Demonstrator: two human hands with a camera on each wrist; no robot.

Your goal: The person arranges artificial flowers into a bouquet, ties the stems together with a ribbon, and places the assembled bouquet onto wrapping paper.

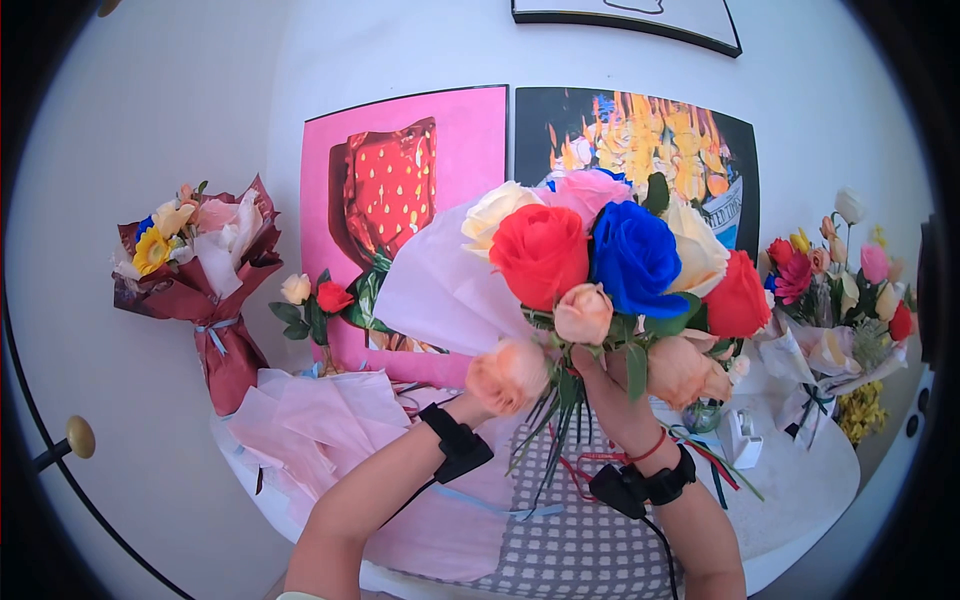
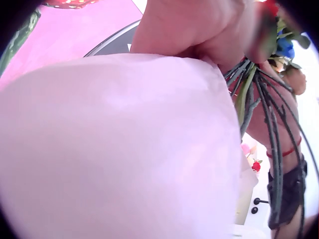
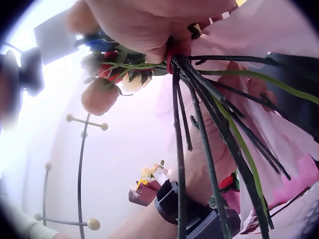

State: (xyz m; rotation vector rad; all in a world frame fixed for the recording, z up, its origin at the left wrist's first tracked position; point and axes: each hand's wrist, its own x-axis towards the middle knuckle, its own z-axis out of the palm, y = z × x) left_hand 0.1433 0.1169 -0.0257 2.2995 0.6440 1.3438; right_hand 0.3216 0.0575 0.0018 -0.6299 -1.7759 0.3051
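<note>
My right hand point(image 1: 618, 408) grips a bouquet of roses by its gathered stems point(image 3: 198, 107), just under the flowers. Red, blue, cream, pink and peach heads crowd the bunch, among them a blue rose point(image 1: 636, 258) and a red rose point(image 1: 540, 256). The dark green stems fan out downward below that grip. A pale pinkish-white wrapping sheet point(image 1: 440, 275) stands up along the bouquet's left side. My left hand point(image 2: 192, 27) pinches this sheet close beside the stems. In the head view, a peach rose point(image 1: 508, 377) covers most of the left hand.
More pink wrapping paper point(image 1: 300, 425) lies on the white table's left side, beside a grey checked cloth point(image 1: 590, 545). A wrapped bouquet point(image 1: 215, 290) stands left, another point(image 1: 830, 320) right. A white tape dispenser point(image 1: 743, 440) and ribbons point(image 1: 715, 462) lie right. Two pictures lean behind.
</note>
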